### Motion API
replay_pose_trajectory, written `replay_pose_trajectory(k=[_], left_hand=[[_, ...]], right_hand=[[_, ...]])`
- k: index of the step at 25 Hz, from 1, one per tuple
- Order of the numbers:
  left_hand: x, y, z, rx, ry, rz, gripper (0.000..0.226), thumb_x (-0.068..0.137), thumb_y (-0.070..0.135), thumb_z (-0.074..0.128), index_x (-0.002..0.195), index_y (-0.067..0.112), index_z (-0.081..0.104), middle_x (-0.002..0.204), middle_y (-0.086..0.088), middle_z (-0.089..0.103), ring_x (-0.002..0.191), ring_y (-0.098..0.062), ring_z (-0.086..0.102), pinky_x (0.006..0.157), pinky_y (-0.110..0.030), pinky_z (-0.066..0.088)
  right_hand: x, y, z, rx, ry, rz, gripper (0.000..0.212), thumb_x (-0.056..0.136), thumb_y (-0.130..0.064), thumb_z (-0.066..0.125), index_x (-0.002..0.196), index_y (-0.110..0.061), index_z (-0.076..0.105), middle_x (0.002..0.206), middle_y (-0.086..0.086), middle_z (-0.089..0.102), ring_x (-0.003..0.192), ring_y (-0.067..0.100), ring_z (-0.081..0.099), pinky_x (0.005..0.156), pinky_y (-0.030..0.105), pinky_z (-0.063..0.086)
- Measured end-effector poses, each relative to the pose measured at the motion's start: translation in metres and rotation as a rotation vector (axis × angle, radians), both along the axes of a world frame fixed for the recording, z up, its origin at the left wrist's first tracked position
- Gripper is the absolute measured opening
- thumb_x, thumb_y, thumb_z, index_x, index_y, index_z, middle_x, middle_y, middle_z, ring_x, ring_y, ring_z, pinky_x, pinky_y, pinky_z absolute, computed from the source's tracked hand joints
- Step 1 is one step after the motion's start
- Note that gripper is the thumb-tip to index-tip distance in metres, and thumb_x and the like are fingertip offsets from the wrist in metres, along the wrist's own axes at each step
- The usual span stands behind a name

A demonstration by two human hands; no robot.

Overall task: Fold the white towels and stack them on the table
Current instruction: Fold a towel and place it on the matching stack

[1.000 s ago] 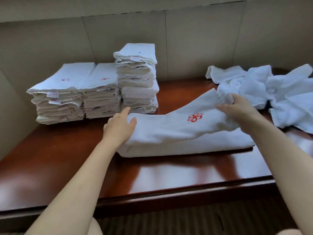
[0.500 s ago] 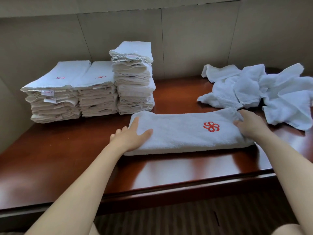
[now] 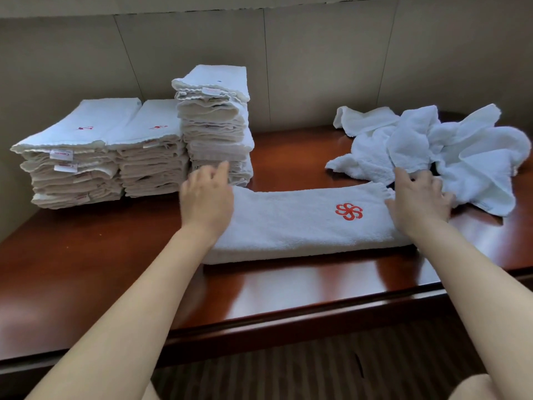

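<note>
At towel (image 3: 294, 223) ends, both hands flat

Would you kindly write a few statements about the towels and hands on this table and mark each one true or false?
1. Three stacks of folded white towels stand at the back left of the glossy reddish-brown wooden table. True.
2. The long folded white towel with a red emblem lies on top of the tallest stack. False: it lies on the table.
3. A heap of crumpled white towels lies at the right. True.
4. Left hand and right hand are both at the heap. False: each is at one end of the emblem towel.
</note>
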State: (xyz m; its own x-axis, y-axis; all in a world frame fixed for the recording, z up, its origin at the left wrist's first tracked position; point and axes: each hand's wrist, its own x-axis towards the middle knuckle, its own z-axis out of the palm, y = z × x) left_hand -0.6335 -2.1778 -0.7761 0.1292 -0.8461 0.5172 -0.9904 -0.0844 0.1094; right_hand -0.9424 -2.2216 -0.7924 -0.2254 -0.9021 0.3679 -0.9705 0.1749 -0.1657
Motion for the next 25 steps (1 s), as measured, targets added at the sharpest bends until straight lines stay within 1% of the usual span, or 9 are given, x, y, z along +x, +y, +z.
replay_pose_trajectory(k=[2,4,6,10,13,15,20,22,25], left_hand=[[-0.018,-0.006,-0.004,0.118,0.003,-0.204,0.046,0.1,0.033,0.037,0.144,0.019,0.035,0.15,-0.008,0.032,0.137,-0.022,0.029,0.108,-0.039,0.025],[-0.023,-0.011,-0.022,0.424,-0.054,-0.182,0.056,0.099,0.05,0.026,0.149,0.025,0.025,0.158,-0.005,0.015,0.145,-0.018,0.014,0.115,-0.04,0.016],[-0.015,-0.015,-0.033,0.583,-0.054,-0.092,0.066,0.094,0.063,0.017,0.151,0.031,0.015,0.16,-0.001,0.007,0.147,-0.018,0.003,0.118,-0.042,0.01],[0.002,-0.01,-0.027,0.66,0.14,0.021,0.069,0.09,0.069,0.016,0.15,0.038,0.005,0.16,0.004,-0.004,0.147,-0.02,-0.002,0.115,-0.048,0.011],[0.021,0.006,-0.014,0.64,0.351,0.205,0.086,0.087,0.069,0.036,0.151,0.015,0.014,0.152,-0.015,0.025,0.136,-0.034,0.03,0.11,-0.044,0.029],[0.028,0.02,-0.005,0.621,0.654,0.252,0.087,0.085,0.062,0.053,0.141,-0.002,0.033,0.125,-0.013,0.05,0.11,-0.03,0.053,0.09,-0.036,0.044],[0.009,0.038,0.005,0.439,1.259,0.039,0.039,0.082,0.014,0.068,0.115,-0.004,0.055,0.105,-0.014,0.066,0.075,-0.021,0.064,0.053,-0.026,0.05],[0.0,0.041,0.036,0.311,1.236,-0.053,0.031,0.082,0.007,0.065,0.109,0.003,0.051,0.1,-0.012,0.063,0.078,-0.023,0.062,0.059,-0.029,0.051],[-0.003,0.044,0.113,0.2,0.955,-0.289,0.032,0.077,0.008,0.068,0.105,0.009,0.051,0.095,-0.007,0.058,0.08,-0.018,0.057,0.064,-0.025,0.046]], right_hand=[[0.02,-0.002,0.002,-0.085,-0.05,0.272,0.041,0.091,-0.021,0.055,0.132,-0.014,0.05,0.133,0.017,0.046,0.125,0.035,0.041,0.099,0.044,0.034],[0.04,-0.001,-0.008,0.1,-0.093,0.475,0.044,0.097,-0.035,0.044,0.139,-0.022,0.044,0.145,0.008,0.037,0.136,0.025,0.032,0.108,0.042,0.028],[0.042,0.0,-0.02,0.358,-0.046,0.434,0.051,0.096,-0.052,0.028,0.143,-0.033,0.033,0.153,-0.003,0.024,0.142,0.016,0.02,0.114,0.047,0.016],[0.022,-0.003,-0.022,0.365,-0.038,0.298,0.048,0.093,-0.06,0.019,0.131,-0.038,0.039,0.148,-0.007,0.028,0.139,0.012,0.021,0.11,0.054,0.015],[0.011,0.0,-0.021,0.369,-0.021,0.144,0.048,0.095,-0.051,0.018,0.13,-0.029,0.043,0.144,0.001,0.034,0.136,0.018,0.026,0.107,0.055,0.016],[0.008,0.005,-0.017,0.281,-0.003,0.076,0.046,0.097,-0.043,0.023,0.13,-0.023,0.047,0.138,0.006,0.04,0.133,0.021,0.028,0.108,0.056,0.016],[0.045,0.02,0.009,0.043,-0.333,0.285,0.04,0.098,-0.035,0.04,0.133,-0.019,0.051,0.139,0.007,0.046,0.132,0.025,0.036,0.108,0.047,0.027],[0.068,0.037,0.02,-0.006,-0.575,0.476,0.041,0.096,-0.031,0.05,0.133,-0.014,0.052,0.139,0.008,0.049,0.128,0.027,0.043,0.107,0.042,0.034],[0.093,0.05,0.06,-0.007,-0.587,0.764,0.061,0.09,-0.026,0.063,0.143,-0.008,0.037,0.147,0.008,0.039,0.137,0.022,0.033,0.109,0.025,0.022]])
